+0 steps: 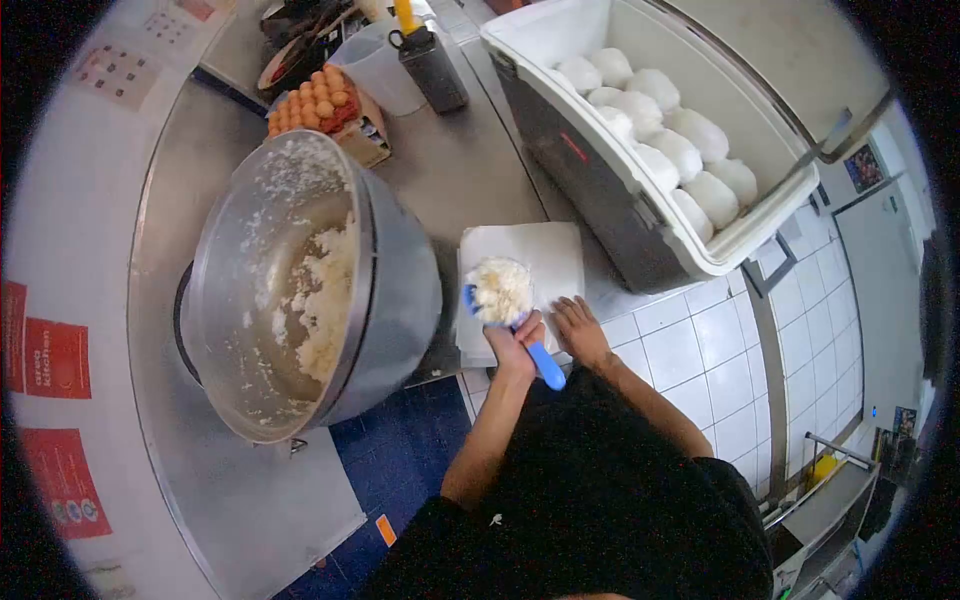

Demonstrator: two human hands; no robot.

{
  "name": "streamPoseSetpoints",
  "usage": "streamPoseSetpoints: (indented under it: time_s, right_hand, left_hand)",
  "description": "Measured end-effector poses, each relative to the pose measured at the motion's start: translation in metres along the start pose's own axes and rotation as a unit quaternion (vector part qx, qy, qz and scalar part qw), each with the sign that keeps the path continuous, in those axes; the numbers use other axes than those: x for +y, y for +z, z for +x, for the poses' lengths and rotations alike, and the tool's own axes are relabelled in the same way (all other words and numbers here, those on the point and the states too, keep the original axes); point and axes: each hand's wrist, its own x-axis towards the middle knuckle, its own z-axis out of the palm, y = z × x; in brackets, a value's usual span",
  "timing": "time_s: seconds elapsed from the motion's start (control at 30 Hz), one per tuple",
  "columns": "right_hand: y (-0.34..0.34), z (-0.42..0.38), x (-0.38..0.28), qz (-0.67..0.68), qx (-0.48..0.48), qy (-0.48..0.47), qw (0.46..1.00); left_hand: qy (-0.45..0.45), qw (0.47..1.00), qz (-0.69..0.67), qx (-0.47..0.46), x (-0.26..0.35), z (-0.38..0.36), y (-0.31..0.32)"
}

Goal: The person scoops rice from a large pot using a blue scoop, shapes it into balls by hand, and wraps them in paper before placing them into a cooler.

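Note:
My left hand is closed round the handle of a blue scoop heaped with white rice. The scoop is over a stack of white paper sheets at the edge of the metal table. My right hand lies with its fingers spread on the lower right part of the sheets and holds nothing. Left of the sheets stands a large metal pot, tilted, with rice along its inner wall.
An open cooler box holding several white wrapped bundles stands at the upper right. Behind the pot are eggs in a stack, a clear plastic container and a dark container on the metal table.

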Motion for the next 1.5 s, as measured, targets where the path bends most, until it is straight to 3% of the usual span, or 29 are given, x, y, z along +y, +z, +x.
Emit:
streamPoseSetpoints:
  time_s: [0.07, 0.13, 0.17, 0.2, 0.23, 0.27, 0.3, 0.37, 0.4, 0.53, 0.6, 0.83, 0.9, 1.03, 1.1, 1.13, 1.2, 1.23, 1.27, 1.33, 1.37, 1.4, 1.43, 1.5]
  right_hand:
    - [-0.010, -0.011, -0.005, 0.008, -0.006, -0.021, 1.000]
    - [-0.010, -0.019, -0.010, 0.043, -0.008, -0.025, 0.999]
    - [-0.010, -0.022, -0.013, 0.080, -0.010, -0.033, 0.996]
    - [-0.006, -0.022, -0.016, 0.081, 0.001, -0.032, 0.996]
    - [-0.006, -0.024, -0.013, 0.082, -0.003, -0.031, 0.996]
    - [-0.004, -0.023, -0.011, 0.078, -0.001, -0.040, 0.996]
    - [-0.003, -0.020, -0.009, 0.074, 0.002, -0.047, 0.996]
    - [-0.003, -0.021, -0.004, 0.068, 0.002, -0.052, 0.996]
    - [-0.002, -0.020, -0.002, 0.060, 0.003, -0.063, 0.996]
    - [0.002, -0.018, 0.005, 0.083, -0.021, -0.053, 0.995]
    - [0.007, -0.017, 0.006, 0.099, -0.012, -0.049, 0.994]
    - [0.007, -0.019, 0.007, 0.111, -0.022, -0.038, 0.993]
    - [0.004, -0.016, 0.004, 0.129, -0.010, -0.033, 0.991]
    - [-0.009, -0.008, 0.001, 0.163, -0.019, 0.017, 0.986]
    - [-0.020, -0.008, -0.004, 0.157, 0.002, 0.043, 0.987]
    - [-0.023, -0.011, -0.010, 0.160, 0.016, 0.072, 0.984]
    - [-0.027, -0.015, -0.011, 0.159, 0.021, 0.056, 0.985]
    - [-0.030, -0.013, -0.006, 0.152, 0.026, 0.043, 0.987]
    - [-0.031, -0.013, -0.006, 0.151, 0.032, 0.043, 0.987]
    - [-0.037, -0.013, -0.004, 0.135, 0.046, 0.044, 0.989]
    - [-0.035, -0.014, -0.001, 0.131, 0.048, 0.037, 0.990]
    - [-0.028, -0.013, 0.003, 0.143, 0.056, 0.036, 0.988]
    - [-0.024, -0.011, 0.007, 0.156, 0.061, 0.031, 0.985]
    - [-0.026, -0.010, 0.013, 0.184, 0.060, 0.025, 0.981]
  left_hand:
    - [-0.017, 0.999, 0.010, 0.025, -0.009, 0.029, -0.043]
    - [0.111, 0.964, 0.180, 0.162, -0.002, 0.032, -0.046]
    - [0.108, 0.964, 0.179, 0.166, -0.001, 0.037, -0.044]
    - [0.319, 0.847, 0.389, 0.170, 0.000, 0.043, -0.040]
    - [0.431, 0.715, 0.539, 0.108, 0.005, 0.044, -0.033]
    - [0.550, 0.538, 0.634, 0.075, 0.010, 0.044, -0.027]
    - [0.547, 0.538, 0.637, 0.073, 0.009, 0.047, -0.036]
    - [0.372, 0.388, 0.843, 0.009, 0.007, 0.048, -0.064]
    - [0.171, 0.420, 0.889, 0.067, 0.007, 0.047, -0.063]
    - [0.199, 0.391, 0.897, 0.053, 0.010, 0.050, -0.046]
    - [0.117, 0.378, 0.915, 0.079, 0.012, 0.053, -0.034]
    - [0.050, 0.387, 0.916, 0.089, 0.022, 0.079, -0.038]
    - [0.127, 0.409, 0.901, 0.076, 0.021, 0.080, -0.046]
    - [0.182, 0.426, 0.884, 0.067, 0.025, 0.078, -0.042]
    - [0.232, 0.483, 0.842, 0.065, 0.023, 0.064, -0.034]
    - [0.236, 0.480, 0.843, 0.065, 0.021, 0.061, -0.035]
    - [0.255, 0.492, 0.828, 0.086, 0.017, 0.060, -0.035]
    - [0.263, 0.488, 0.828, 0.080, 0.017, 0.054, -0.017]
    - [0.299, 0.520, 0.797, 0.070, 0.017, 0.040, 0.000]
    - [0.384, 0.504, 0.772, 0.049, 0.024, 0.000, 0.055]
    - [0.434, 0.452, 0.778, 0.040, 0.037, -0.027, 0.089]
    - [0.451, 0.483, 0.750, 0.012, 0.053, -0.059, 0.120]
    - [0.503, 0.436, 0.746, 0.032, 0.064, -0.092, 0.150]
    - [0.542, 0.432, 0.716, 0.082, 0.093, -0.143, 0.193]
